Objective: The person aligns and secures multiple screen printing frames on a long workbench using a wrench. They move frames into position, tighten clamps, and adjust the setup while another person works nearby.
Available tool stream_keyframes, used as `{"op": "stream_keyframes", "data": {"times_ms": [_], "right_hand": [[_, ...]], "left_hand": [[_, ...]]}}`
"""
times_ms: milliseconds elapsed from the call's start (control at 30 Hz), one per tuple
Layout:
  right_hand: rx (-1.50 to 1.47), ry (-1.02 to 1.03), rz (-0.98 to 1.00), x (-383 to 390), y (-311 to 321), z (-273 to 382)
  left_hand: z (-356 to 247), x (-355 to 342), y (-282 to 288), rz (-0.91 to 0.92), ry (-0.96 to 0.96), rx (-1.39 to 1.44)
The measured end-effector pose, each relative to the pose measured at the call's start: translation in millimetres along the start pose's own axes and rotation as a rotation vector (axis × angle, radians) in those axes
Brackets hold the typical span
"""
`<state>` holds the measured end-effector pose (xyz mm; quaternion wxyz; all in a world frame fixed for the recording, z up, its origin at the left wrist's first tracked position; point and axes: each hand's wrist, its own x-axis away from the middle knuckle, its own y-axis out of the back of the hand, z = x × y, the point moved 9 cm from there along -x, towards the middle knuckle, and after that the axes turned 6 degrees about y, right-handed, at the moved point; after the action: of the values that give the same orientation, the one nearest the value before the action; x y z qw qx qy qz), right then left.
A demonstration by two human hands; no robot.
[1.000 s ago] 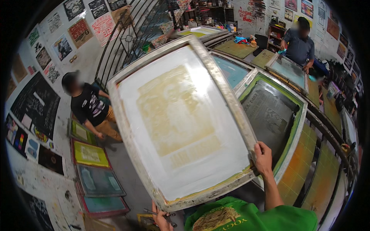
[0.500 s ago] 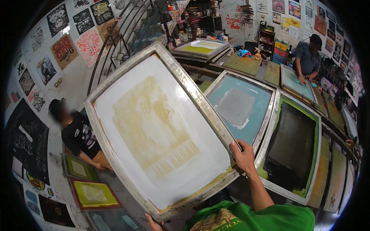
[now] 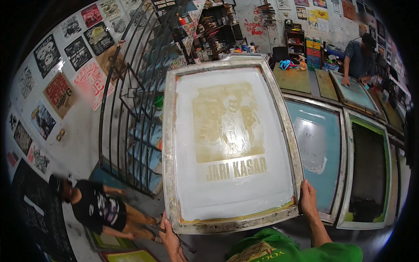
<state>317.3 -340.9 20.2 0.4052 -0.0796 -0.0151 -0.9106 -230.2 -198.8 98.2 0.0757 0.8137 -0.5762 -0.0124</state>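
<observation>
- Holding up a large metal-framed printing screen (image 3: pixel 231 144) with white mesh and a yellowish picture, both hands grip its lower corners.
- Left hand (image 3: pixel 170 240) clasps the bottom-left corner, with a thin dark stick (image 3: pixel 174 233) held against it.
- Right hand (image 3: pixel 309 201) wraps the bottom-right edge.
- Behind it, a teal-coated screen (image 3: pixel 318 148) leans just beside.

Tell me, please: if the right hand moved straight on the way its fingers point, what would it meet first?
The right hand grips the metal-framed printing screen at its lower right corner, fingers pointing up along the frame's right side. It would probably just slide along that side; depth is unclear.
</observation>
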Motion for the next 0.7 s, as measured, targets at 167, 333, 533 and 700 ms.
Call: {"op": "stream_keyframes", "data": {"times_ms": [167, 333, 533, 700], "right_hand": [[-0.211, 0.018, -0.103, -55, -88, -20], [-0.300, -0.014, -0.095, -110, -172, 20], [-0.261, -0.005, -0.175, -220, -256, 65], [-0.284, 0.016, -0.199, -389, -283, 101]], "left_hand": [[-31, -126, -28, 0.161, -0.040, 0.290], [-35, -230, -25, 0.070, -0.040, 0.279], [-1, -376, 48, 0.178, 0.005, 0.439], [-4, -419, 107, -0.167, 0.104, 0.301]]}}
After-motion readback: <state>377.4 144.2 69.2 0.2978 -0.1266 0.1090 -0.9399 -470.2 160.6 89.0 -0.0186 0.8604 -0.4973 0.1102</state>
